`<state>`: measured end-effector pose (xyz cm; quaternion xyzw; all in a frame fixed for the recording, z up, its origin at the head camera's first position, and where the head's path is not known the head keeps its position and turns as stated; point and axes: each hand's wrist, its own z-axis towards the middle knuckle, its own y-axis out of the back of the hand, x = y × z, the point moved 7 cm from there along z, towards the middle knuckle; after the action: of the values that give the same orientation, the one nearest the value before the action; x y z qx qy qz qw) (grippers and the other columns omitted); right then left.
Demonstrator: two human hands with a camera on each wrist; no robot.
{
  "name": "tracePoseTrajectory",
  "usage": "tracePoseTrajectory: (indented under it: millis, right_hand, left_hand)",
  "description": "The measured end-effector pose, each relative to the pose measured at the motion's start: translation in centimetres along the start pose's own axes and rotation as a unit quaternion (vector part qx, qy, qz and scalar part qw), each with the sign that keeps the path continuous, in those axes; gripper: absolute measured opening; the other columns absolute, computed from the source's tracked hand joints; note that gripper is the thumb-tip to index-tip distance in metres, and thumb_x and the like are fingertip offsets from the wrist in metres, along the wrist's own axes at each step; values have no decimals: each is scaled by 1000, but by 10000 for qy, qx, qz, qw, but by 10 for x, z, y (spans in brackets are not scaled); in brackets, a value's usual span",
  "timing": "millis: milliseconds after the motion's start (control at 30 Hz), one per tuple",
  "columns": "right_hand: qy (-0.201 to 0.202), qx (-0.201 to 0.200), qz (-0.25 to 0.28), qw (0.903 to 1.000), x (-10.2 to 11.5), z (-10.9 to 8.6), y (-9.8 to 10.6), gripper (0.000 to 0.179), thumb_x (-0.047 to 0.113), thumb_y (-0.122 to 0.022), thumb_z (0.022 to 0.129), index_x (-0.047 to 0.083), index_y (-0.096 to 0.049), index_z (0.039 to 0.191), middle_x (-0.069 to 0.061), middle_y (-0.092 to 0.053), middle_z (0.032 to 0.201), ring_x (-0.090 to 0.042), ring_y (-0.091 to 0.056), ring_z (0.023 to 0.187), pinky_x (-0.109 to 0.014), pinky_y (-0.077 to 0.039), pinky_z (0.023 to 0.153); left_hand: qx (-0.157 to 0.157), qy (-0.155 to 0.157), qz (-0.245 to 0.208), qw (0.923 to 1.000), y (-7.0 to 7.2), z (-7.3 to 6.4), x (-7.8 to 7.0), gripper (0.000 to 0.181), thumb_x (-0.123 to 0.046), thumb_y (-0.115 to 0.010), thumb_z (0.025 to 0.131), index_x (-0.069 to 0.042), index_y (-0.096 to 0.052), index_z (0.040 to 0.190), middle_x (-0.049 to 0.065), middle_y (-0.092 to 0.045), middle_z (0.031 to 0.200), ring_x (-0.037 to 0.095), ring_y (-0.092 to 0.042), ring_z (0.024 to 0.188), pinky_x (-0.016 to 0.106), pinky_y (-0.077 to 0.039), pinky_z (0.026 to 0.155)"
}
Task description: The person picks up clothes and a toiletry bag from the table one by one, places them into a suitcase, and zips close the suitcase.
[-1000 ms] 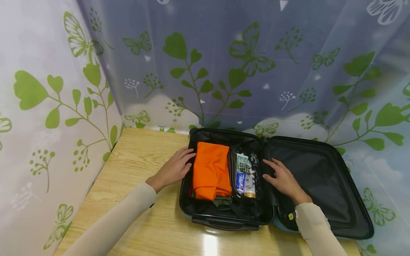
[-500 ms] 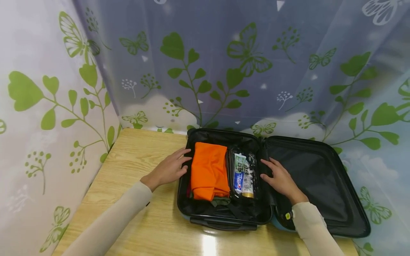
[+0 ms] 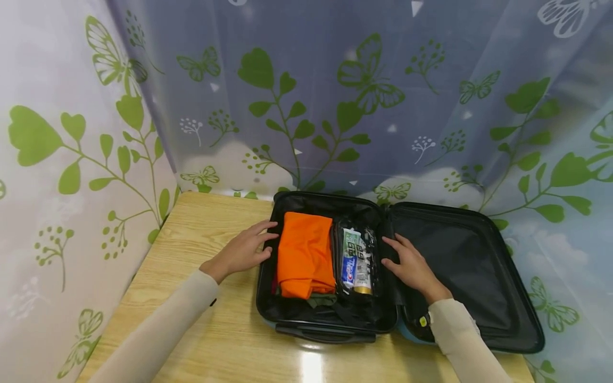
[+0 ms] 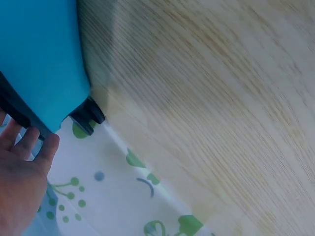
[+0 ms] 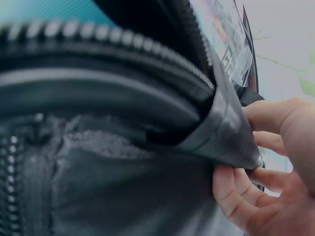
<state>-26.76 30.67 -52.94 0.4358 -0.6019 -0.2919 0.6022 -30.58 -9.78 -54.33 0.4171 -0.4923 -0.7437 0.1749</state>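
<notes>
Head view, case (image 3: 325, 203): slid slightly left, likely repositioning.
Left hand (image 3: 241, 250): fingers extended, touching rim (image 4: 20, 111).
Right hand (image 3: 413, 268): pinching lining (image 5: 224, 125).

green cloth (image 3: 322, 301): partly hidden | suitcase zipper (image 5: 98, 32): blurred | sleeves (image 3: 158, 324): cut off

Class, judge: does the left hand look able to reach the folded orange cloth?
Likely yes: nothing covers the cloth, and the left hand is beside it, at the rim of the open blue suitcase.

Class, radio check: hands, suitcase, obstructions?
Left hand touching rim; right hand touching black lining, hinge side. Suitcase open; orange cloth, clear pouch inside. Right hand possibly blocks lid.
</notes>
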Motion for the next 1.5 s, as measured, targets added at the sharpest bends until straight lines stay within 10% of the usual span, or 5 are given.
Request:
tracePoseTrajectory:
  millis: [1133,1500]
  right_hand:
    - [340,-20,141,9993,44,22,-24,64,22,-70,108,5,-46,165,-36,-24,173,-58,-33,157,-79,-36,117]
    - [343,26,182,9992,59,27,-36,66,24,-69,108,8,-44,167,-34,-22,175,-57,-33,157,-80,-36,117]
  left_hand:
    - [-11,401,-382,9985,21,-36,51,43,-21,-66,107,-9,-69,148,7,-45,171,38,-51,151,59,-51,114]
    - [-130,505,-228,9984,32,-52,64,43,-21,-65,106,-9,-69,148,8,-47,170,27,-66,111,41,-50,86]
